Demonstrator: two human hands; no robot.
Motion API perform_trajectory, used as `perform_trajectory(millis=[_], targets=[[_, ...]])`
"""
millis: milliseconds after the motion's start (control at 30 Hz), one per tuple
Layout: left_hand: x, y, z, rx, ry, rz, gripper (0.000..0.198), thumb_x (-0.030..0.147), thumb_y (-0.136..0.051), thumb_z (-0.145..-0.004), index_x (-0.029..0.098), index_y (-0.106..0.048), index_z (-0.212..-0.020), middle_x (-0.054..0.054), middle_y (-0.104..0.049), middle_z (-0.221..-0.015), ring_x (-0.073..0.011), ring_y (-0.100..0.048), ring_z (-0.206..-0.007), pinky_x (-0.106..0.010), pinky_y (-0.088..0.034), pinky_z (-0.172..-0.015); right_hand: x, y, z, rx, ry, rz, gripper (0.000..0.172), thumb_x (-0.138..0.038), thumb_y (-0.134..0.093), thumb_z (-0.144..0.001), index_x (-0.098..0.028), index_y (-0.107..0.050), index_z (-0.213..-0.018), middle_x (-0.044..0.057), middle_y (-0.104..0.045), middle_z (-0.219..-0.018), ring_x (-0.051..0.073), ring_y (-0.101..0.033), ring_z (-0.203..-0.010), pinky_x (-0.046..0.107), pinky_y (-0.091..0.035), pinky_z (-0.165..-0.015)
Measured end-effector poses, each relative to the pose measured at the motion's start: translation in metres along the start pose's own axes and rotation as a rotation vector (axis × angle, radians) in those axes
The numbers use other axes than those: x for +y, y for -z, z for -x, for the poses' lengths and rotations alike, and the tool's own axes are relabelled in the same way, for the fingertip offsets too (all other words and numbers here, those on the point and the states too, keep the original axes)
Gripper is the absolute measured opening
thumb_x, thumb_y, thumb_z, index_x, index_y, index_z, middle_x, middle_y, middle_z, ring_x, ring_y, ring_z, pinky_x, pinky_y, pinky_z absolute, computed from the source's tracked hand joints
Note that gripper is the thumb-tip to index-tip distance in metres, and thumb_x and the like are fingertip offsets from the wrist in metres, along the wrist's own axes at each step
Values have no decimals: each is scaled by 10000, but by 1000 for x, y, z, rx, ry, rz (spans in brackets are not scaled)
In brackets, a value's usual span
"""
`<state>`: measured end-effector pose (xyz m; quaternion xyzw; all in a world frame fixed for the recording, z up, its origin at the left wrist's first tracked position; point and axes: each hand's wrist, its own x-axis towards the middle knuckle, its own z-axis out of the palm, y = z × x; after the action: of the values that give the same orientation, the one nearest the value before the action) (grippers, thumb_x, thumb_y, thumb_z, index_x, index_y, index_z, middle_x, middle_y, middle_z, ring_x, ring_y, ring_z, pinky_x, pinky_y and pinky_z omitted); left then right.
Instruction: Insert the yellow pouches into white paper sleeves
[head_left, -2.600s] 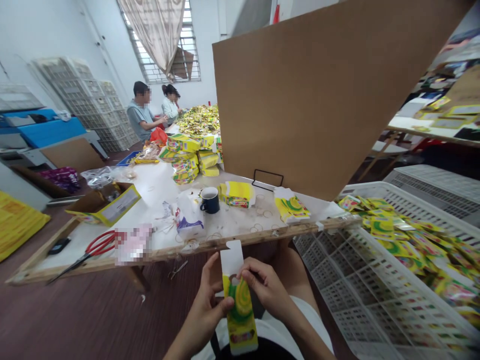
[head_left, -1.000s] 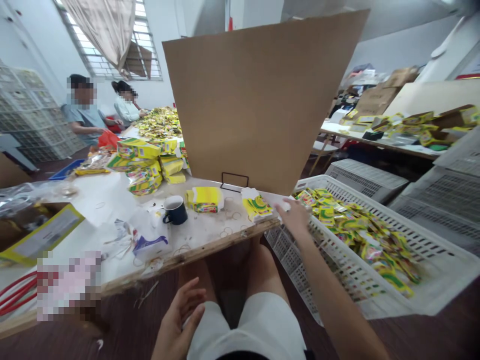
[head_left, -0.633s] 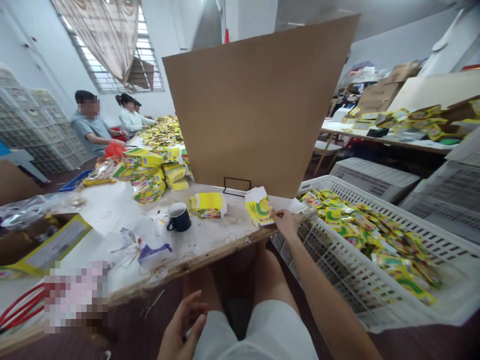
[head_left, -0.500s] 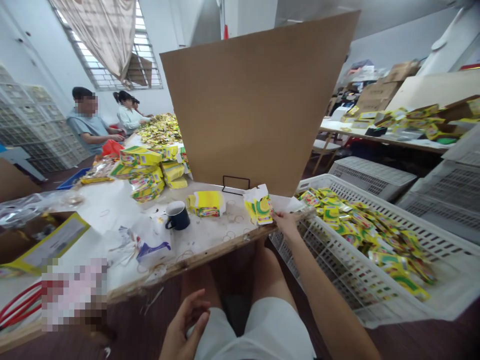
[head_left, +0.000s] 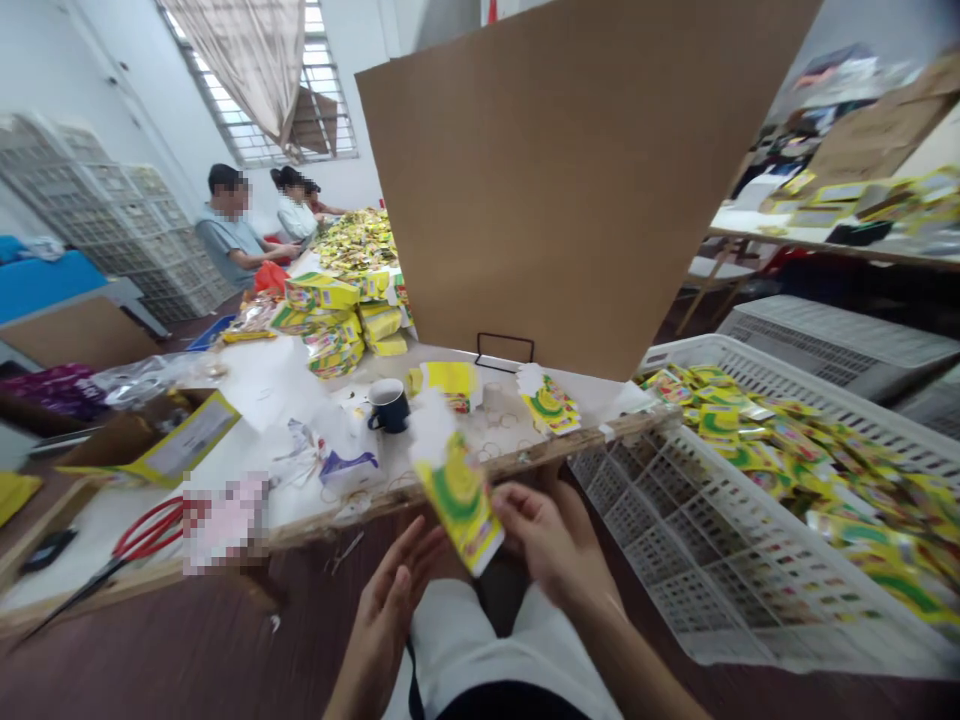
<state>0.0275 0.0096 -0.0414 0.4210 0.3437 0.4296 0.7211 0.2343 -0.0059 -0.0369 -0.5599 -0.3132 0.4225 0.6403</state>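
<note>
Your left hand (head_left: 397,580) has its fingers apart by one tilted carton (head_left: 459,490), contact too blurred to tell; your right hand (head_left: 551,540) pinches its right edge, this side of the table (head_left: 585,441). You seem to be getting it between both hands, which calls for closing the left. Beyond: one crate (head_left: 645,510), packs (head_left: 780,445) past counting, one mug (head_left: 388,408), three co-workers (head_left: 225,240).

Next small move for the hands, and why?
Probably bring the left hand in to grip the left edge of the yellow carton: the right hand appears to pinch its right edge alone, while the left is open close by, fingers and thumb apart. Whether it already touches the carton, I can't tell.
</note>
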Motion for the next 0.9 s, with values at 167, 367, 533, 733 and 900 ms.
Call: perform_trajectory(millis=[167,367,533,733,900], targets=[[18,-4,9,14,23,200,529,505,-605,-782,174,-627,-1194,-150,-661,-1199,-340,-530,-1201,-467,-391,-1027,26,-57,47,-487,-438,-395,463,-524,-791,-620,-156,-510,-628,-71,-412,-497,20,-201,-385,196,-87,-383],[19,2,10,70,13,229,529,546,-578,-783,170,-662,-1147,-147,-686,-1155,-346,-547,-1177,-473,-422,-998,30,-61,46,-477,-451,-383,462,-505,-804,-610,-156,-504,-644,-77,-420,-501,21,-236,-383,196,-99,-390],[13,3,7,-2,-8,153,534,490,-691,-720,161,-660,-1139,-161,-681,-1155,-347,-580,-1136,-448,-464,-954,35,-61,47,-465,-423,-303,481,-569,-760,-634,-166,-498,-643,-80,-401,-475,37,-239,-381,193,-126,-381],[14,3,5,15,47,104,463,484,-699,-717,170,-692,-1057,-141,-713,-1092,-322,-635,-1050,-411,-513,-879,25,-59,48,-443,-39,10,413,-545,-655,-778,-137,-647,-843,43,-623,-770,141,-503,-649,237,-407,-597],[15,1,4,98,74,104,384,425,-686,-754,143,-688,-1015,-120,-744,-982,-282,-684,-926,-370,-544,-799,19,-56,52,-482,-30,89,459,-570,-597,-809,-118,-673,-834,51,-632,-729,198,-566,-704,262,-450,-618]])
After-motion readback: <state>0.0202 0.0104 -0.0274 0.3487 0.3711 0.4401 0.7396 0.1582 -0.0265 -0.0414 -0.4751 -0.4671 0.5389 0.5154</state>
